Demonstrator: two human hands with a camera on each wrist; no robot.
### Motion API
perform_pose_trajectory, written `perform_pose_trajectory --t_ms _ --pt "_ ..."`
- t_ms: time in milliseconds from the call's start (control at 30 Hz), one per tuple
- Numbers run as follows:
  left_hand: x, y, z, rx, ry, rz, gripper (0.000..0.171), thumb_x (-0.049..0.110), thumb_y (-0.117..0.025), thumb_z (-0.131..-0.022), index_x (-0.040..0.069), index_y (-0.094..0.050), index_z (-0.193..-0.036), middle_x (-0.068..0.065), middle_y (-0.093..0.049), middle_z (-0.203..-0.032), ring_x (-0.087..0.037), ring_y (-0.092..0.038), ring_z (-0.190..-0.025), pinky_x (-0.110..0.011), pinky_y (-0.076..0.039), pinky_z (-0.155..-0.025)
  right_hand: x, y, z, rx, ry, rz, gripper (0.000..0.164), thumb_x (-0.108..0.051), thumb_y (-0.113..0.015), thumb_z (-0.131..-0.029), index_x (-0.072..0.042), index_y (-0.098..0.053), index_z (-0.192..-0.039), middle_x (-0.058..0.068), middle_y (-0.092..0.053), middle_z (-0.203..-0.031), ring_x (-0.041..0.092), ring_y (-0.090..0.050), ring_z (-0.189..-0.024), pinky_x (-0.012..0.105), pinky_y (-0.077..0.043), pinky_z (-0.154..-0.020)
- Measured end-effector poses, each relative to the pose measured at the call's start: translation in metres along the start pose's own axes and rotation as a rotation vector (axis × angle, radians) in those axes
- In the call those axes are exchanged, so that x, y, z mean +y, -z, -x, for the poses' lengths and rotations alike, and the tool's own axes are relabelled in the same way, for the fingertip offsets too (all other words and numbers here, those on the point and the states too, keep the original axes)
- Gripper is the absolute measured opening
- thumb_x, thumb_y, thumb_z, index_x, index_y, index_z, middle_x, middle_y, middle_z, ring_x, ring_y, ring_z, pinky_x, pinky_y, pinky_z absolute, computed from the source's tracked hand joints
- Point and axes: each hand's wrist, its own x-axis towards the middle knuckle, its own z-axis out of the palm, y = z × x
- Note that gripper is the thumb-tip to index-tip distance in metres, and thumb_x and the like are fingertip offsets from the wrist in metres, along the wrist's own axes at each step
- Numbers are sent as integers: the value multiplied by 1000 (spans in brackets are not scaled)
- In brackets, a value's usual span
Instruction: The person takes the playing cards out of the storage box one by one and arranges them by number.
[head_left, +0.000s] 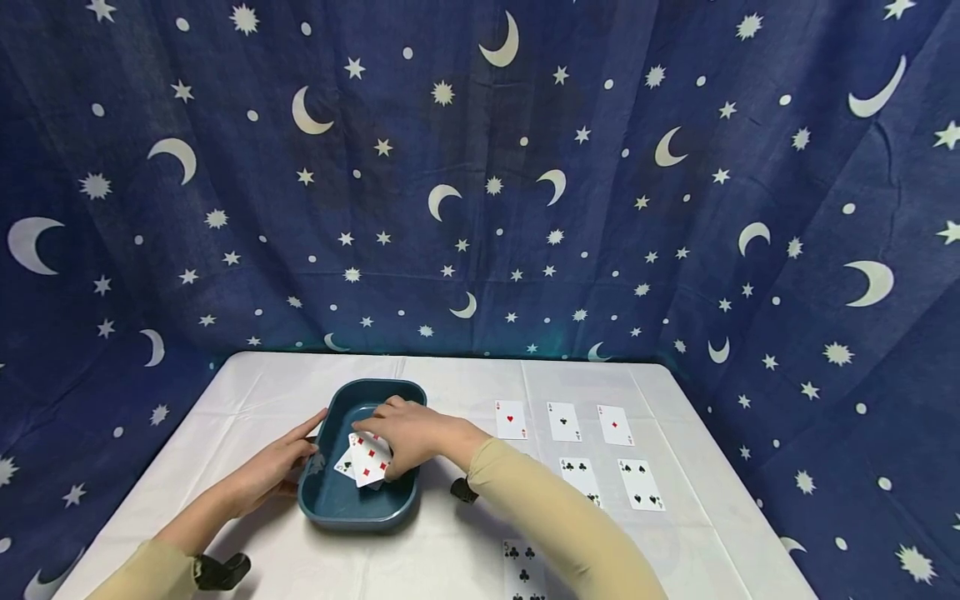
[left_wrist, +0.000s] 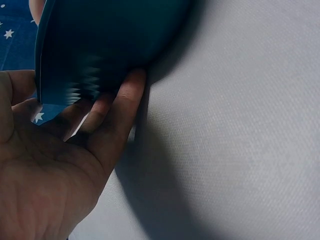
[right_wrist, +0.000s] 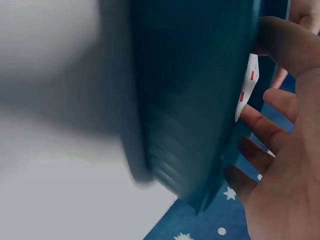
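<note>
A deep teal plastic tray stands on the table's left half. My left hand rests at its left side; in the left wrist view the fingers lie fairly straight against the outer wall and rim. Reaching in over the right rim, my right hand pinches a diamonds playing card between thumb and fingers. The card's red pips show between those fingers in the right wrist view. Under it, a black-suited card pokes out at the left.
To the right, three aces form a row: hearts, clubs, diamonds. Nearer lie a clubs card, a four of spades and a five of clubs, partly hidden by my right sleeve. A star-patterned curtain hangs behind.
</note>
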Motion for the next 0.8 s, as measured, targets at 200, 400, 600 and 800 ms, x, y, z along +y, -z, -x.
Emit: perform_pose_trajectory --t_ms 200,400,600,800 --pt "1 -1 2 0 -2 7 69 18 -43 -105 27 -12 -166 -23 -34 -135 -35 -47 -120 -50 -55 -80 7 12 18 66 7 -11 89 -47 -82 -79 -26 -44 -156 -6 -50 -140 12 -39 -125 25 -38 -102" --pt "0 -1 0 10 -1 5 69 19 -42 -105 26 -11 -166 -25 -31 -141 -37 -48 -122 -51 -56 -80 17 22 39 140 -5 -14 84 -44 -82 -76 -26 -50 -151 -4 -49 -137 14 -39 -126 26 -37 -104" --pt "-3 -1 -1 4 -4 17 69 18 -42 -105 26 -11 -166 -26 -31 -145 -37 -50 -122 -52 -56 -82 29 26 69 178 -39 -28 86 -40 -81 -73 -34 -48 -152 -3 -48 -137 16 -36 -131 31 -36 -106" --pt "-1 -1 0 9 0 24 69 18 -43 -105 28 -13 -166 -26 -33 -146 -35 -54 -118 -51 -56 -81 41 25 104 176 -66 -39 86 -38 -80 -73 -36 -48 -152 -2 -48 -138 18 -36 -134 35 -37 -108"
